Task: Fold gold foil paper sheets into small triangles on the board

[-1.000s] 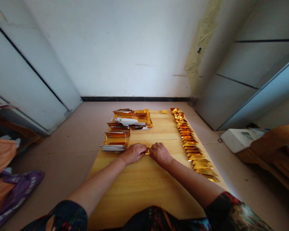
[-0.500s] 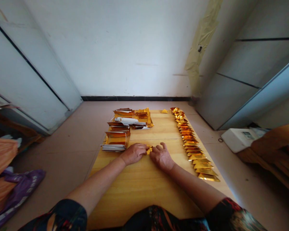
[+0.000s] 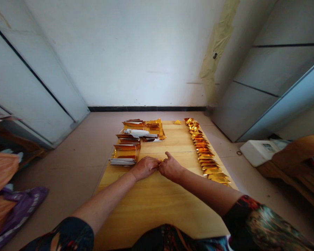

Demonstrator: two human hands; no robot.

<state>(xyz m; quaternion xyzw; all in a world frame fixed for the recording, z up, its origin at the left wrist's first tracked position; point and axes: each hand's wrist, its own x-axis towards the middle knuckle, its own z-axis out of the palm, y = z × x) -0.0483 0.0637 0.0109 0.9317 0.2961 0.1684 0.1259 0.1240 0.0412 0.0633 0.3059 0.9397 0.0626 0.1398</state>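
Midway across the bench [image 3: 136, 212], the left hand [image 3: 146, 167] pinched a small gold paper [image 3: 160, 162] between its fingers. The right hand [image 3: 170, 168] had just closed in, one finger raised, so both met there, mostly hiding it; the right's grip I couldn't tell.

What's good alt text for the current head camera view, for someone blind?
A person's left hand and right hand meet at a small gold paper, mostly hidden, over a wooden table. Stacks of gold sheets sit toward the far left, and a row of folded gold pieces lines the right side.
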